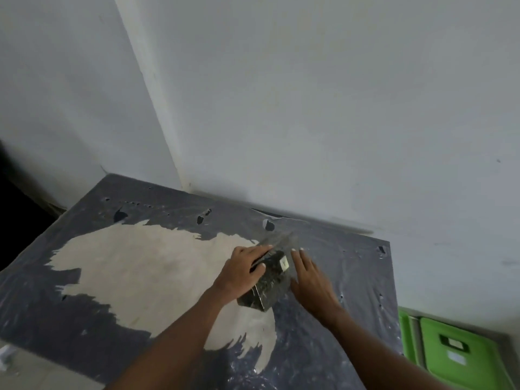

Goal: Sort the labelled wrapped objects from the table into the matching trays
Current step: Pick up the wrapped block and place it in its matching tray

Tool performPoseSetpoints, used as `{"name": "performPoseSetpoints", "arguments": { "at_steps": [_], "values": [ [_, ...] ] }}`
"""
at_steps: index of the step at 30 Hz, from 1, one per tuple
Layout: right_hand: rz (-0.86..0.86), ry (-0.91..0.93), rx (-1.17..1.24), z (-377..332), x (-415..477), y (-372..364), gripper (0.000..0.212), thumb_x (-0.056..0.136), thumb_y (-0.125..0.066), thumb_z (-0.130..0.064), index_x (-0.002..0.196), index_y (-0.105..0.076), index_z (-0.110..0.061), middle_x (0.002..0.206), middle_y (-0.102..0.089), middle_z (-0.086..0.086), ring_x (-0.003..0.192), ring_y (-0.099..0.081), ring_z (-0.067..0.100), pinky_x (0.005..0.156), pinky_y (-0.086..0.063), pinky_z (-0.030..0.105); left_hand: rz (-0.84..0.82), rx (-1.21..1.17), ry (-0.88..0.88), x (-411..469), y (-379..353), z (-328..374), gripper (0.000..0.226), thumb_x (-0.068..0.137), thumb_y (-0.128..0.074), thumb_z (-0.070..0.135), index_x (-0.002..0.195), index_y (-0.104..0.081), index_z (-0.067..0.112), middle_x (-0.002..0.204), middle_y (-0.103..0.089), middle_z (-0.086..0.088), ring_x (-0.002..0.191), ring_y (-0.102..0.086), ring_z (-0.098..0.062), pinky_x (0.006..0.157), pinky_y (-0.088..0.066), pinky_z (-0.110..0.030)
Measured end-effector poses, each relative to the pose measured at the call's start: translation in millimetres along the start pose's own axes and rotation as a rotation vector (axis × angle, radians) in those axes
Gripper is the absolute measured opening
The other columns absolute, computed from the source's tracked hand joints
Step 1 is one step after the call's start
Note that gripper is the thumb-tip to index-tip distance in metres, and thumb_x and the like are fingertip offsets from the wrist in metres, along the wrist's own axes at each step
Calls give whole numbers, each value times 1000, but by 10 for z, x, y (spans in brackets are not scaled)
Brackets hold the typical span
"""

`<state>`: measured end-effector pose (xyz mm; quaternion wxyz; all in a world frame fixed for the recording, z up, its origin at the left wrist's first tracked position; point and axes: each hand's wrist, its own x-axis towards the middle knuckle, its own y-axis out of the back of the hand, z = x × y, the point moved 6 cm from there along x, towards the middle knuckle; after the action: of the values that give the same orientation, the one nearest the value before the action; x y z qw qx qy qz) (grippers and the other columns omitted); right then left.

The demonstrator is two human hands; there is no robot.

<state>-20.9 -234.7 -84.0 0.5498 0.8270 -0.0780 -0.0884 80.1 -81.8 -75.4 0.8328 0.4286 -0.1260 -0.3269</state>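
Note:
A dark speckled block in clear plastic wrap [267, 288] lies on the table [84, 319] near its far right side, with a small white label [284, 263] on top. My left hand [242, 273] grips the block's left side, thumb on top. My right hand [311, 280] rests flat against the block's right side, fingers spread and straight. Loose clear wrap [278, 239] trails off the block's far end.
The table top is dark with a large worn pale patch [146, 271] and sits in a corner of grey walls [309, 108]. Green trays or bins [455, 353] stand low at the right, past the table's edge. A dark gap lies at the left.

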Motion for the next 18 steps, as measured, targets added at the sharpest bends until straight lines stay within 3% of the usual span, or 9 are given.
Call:
{"name": "performPoseSetpoints", "arguments": {
  "at_steps": [2,5,9,12,15,18],
  "values": [
    [-24,15,-46,71,-7,10,82,96,-56,-34,154,0,-17,164,-5,14,150,-13,32,120,-27,47,-98,-89,-79,59,-41,93,48,92,-48,32,139,-46,44,126,-65,5,116,-52,-18,100,-49,-47],
    [-123,80,-171,200,-62,-38,106,89,-60,-53,151,18,-16,163,10,11,151,6,30,124,-10,49,-178,-147,-149,110,-79,199,48,91,-52,26,135,-51,45,114,-68,3,105,-56,-14,94,-52,-37],
    [-180,83,-267,381,-167,-124,131,75,-73,-55,146,31,-20,162,17,11,148,16,32,122,1,53,-289,-225,-165,164,-108,201,43,94,-48,28,132,-54,48,100,-65,18,94,-61,1,81,-51,-15],
    [-145,91,-284,400,-205,-153,126,74,-70,-59,149,23,-20,164,-3,16,150,0,35,122,-4,53,-337,-228,-154,197,-139,164,40,97,-46,27,130,-56,48,110,-69,6,95,-65,-8,86,-56,-26],
    [-120,99,-308,368,-215,-144,123,68,-72,-61,153,5,-18,158,-23,17,146,-20,37,121,-17,56,-332,-172,-119,233,-146,116,43,96,-46,23,129,-56,49,114,-70,6,94,-67,-10,85,-59,-31],
    [-112,77,-335,354,-215,-148,124,63,-75,-61,153,-3,-15,152,-30,16,140,-28,36,118,-25,55,-308,64,-150,259,-148,88,47,94,-47,21,135,-51,43,121,-67,5,103,-66,-14,86,-59,-35]
  ]
}}
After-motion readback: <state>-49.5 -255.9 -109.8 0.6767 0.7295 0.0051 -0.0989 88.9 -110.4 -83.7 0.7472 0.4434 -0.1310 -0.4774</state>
